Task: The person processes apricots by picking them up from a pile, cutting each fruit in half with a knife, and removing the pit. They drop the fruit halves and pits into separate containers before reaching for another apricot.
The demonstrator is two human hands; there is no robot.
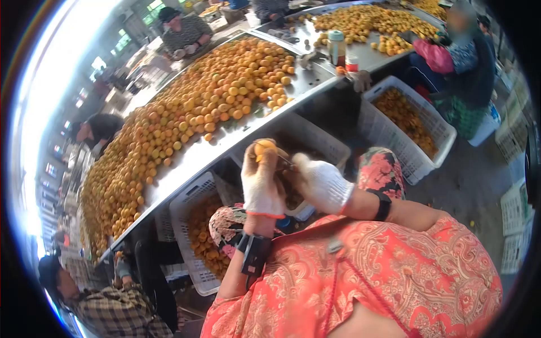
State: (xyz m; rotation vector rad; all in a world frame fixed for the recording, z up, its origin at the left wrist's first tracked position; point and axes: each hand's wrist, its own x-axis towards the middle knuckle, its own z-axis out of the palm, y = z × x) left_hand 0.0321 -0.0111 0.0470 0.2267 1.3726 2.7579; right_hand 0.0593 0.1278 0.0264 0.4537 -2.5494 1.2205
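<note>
My left hand [261, 188], in a white work glove with an orange cuff edge, is closed around an orange-yellow apricot [264, 147] held up in front of my lap. Close on its right, my right hand [324, 183], also gloved in white, is closed with its fingers pinched. A thin dark tool [287, 163] seems to stick out from these fingers toward the apricot; its exact kind is too small to tell. Below and behind both hands stands a white crate [324, 138], partly hidden by them.
A long metal table [239, 134] bears a big heap of apricots [186, 101]. White crates [445, 132] [179, 225] of fruit stand right and left of my knees. A bottle [336, 48] and a red-labelled jar [351, 63] are on the table. Several people sit around it.
</note>
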